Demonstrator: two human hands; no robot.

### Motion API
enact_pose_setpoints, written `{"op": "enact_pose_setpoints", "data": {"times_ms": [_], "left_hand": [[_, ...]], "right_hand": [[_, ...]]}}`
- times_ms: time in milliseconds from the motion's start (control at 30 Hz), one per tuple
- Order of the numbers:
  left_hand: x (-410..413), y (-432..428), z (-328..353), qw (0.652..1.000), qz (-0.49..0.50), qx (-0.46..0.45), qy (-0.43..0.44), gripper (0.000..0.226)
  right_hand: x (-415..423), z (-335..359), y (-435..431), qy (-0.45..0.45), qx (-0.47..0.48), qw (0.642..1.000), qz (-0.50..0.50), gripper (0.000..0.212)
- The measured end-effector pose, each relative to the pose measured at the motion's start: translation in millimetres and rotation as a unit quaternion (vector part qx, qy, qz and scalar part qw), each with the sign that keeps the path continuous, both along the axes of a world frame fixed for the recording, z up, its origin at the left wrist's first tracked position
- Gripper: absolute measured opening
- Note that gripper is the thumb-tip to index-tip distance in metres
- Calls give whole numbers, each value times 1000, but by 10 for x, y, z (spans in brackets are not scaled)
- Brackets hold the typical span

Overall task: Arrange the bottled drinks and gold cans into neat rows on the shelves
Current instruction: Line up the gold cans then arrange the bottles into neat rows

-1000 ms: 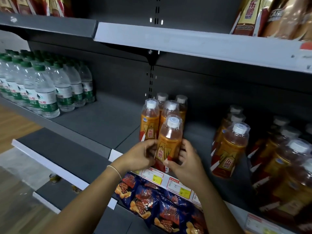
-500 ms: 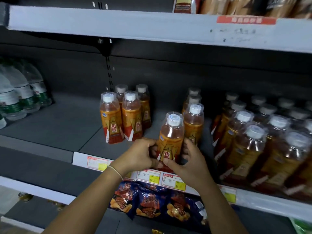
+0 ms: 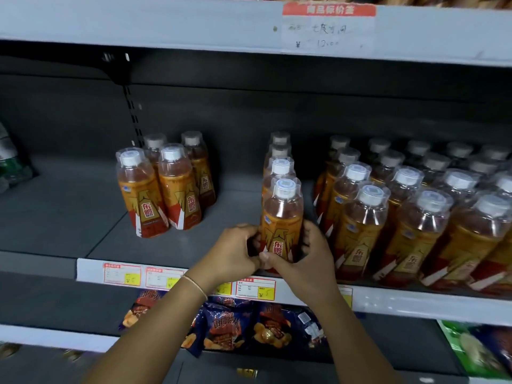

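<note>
Four orange drink bottles (image 3: 166, 184) labelled 东鹏 stand left on grey shelf (image 3: 69, 217). Left hand (image 3: 235, 253) and right hand (image 3: 310, 259) clasp front bottle (image 3: 282, 217) at shelf's front edge, fingers wrapped round label; packed bottle rows (image 3: 415, 212) right.

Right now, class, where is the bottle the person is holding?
In the head view, the held bottle stands at the shelf's front edge, centre, heading a single-file row, between the left hand and right hand.
</note>
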State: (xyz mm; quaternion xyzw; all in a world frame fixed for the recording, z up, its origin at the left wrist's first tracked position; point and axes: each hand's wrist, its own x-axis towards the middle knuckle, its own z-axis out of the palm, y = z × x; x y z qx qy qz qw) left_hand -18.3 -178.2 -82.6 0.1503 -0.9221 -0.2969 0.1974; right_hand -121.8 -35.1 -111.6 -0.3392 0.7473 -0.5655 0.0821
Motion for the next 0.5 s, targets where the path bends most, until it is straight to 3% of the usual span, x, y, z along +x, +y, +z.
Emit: {"op": "enact_pose_setpoints", "data": {"times_ms": [267,500], "left_hand": [[22,28,-43,1000,-10,23,16,43],[64,-79,92,985,-69,156,-14,48]], "right_hand": [[7,-41,-22,9,0,1000,-12,94],[61,-35,-10,16,13,999,-27,93]]}}
